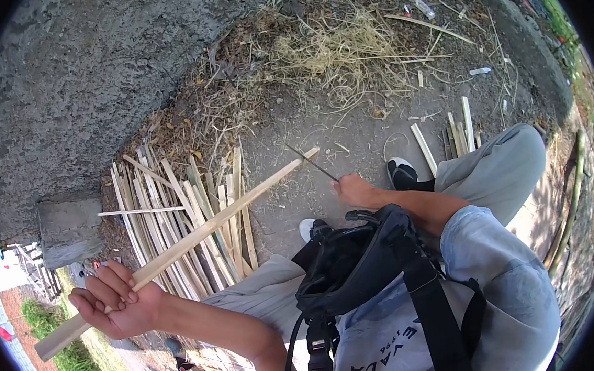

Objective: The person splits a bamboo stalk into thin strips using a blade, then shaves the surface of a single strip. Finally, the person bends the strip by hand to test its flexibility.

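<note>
My left hand (116,305) grips the bamboo strip (197,230), which slants up across my lap over the pile (175,221). My right hand (354,190) closes on the knife (311,162) at the strip's tip (306,154). I'd keep the blade centred and the strip steady.

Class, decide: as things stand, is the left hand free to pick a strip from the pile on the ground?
Probably not: the left hand is closed around the long bamboo strip, held above the pile of strips.

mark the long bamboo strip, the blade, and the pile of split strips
long bamboo strip (197,235), head view, mid-length of the strip
blade (311,162), head view, middle of the thin dark blade
pile of split strips (165,215), head view, centre of the heap
</note>
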`<move>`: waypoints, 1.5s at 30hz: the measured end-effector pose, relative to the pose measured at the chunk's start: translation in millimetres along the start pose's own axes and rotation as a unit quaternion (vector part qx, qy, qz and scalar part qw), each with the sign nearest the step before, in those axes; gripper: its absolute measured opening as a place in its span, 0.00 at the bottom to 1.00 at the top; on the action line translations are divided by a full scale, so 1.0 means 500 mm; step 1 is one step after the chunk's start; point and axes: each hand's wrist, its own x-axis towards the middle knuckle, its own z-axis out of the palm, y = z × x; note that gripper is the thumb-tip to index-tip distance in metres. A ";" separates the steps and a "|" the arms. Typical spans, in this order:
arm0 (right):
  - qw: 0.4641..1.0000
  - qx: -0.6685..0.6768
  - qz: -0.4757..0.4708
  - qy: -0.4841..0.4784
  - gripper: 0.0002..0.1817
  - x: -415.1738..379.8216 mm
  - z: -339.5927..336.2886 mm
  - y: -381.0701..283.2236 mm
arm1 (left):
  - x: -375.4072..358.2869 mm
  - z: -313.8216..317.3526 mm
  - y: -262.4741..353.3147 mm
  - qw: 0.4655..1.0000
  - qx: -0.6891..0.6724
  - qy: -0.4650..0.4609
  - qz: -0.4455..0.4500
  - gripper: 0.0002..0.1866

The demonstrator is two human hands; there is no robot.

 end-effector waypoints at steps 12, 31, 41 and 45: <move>0.952 0.100 -0.289 0.037 0.26 -0.098 -0.087 -0.187 | -0.007 0.023 -0.004 0.995 0.031 0.087 0.027 0.23; 0.996 0.091 -0.006 0.010 0.34 0.017 -0.043 -0.060 | -0.035 0.087 0.005 0.946 0.185 0.258 0.062 0.26; 0.956 0.172 -0.235 0.036 0.33 -0.141 -0.386 -0.377 | 0.031 0.244 -0.088 0.993 0.103 0.036 -0.042 0.30; 0.981 0.113 -0.150 0.055 0.35 -0.067 -0.317 -0.269 | 0.013 0.322 -0.108 0.995 0.084 0.053 -0.029 0.27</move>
